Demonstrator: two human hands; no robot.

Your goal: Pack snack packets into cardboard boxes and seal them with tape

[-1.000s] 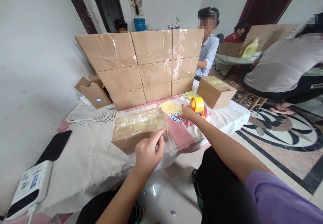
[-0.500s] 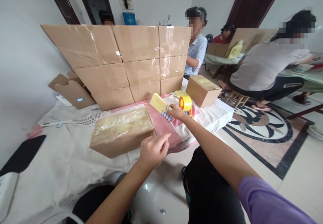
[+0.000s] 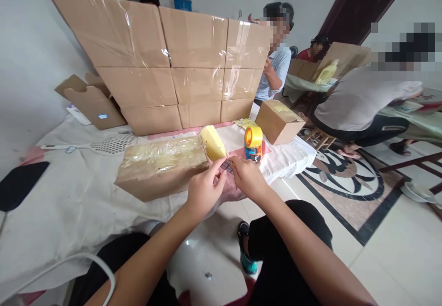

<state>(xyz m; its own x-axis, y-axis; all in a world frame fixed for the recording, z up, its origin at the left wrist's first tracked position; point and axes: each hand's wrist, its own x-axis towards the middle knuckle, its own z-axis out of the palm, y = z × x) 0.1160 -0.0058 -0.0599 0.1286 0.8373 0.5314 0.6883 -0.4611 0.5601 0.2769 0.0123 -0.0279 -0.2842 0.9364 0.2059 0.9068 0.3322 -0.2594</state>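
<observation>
A yellow sticker sheet [image 3: 213, 144] with blue-outlined labels at its near end stands out beyond my hands, its far part curling up. My left hand [image 3: 205, 188] pinches the near left corner of the sheet between thumb and forefinger. Right beside it, my right hand [image 3: 249, 177] grips the labelled end, with fingers closed. The fingertips almost meet and cover part of the labels. A taped cardboard box [image 3: 162, 168] lies on the table just left of my hands. Behind my right hand stands a tape dispenser [image 3: 253, 142] with a yellow roll.
A tall cardboard partition [image 3: 193, 83] stands across the table's back. A smaller box [image 3: 279, 122] is at the right end, an open carton [image 3: 95, 106] at the left. A white perforated scoop [image 3: 112, 145] lies near the carton. People sit behind and to the right.
My left hand has moved up and right to the near end of the sticker sheet. My right hand has drawn the sheet slightly closer. The view has shifted a little.
</observation>
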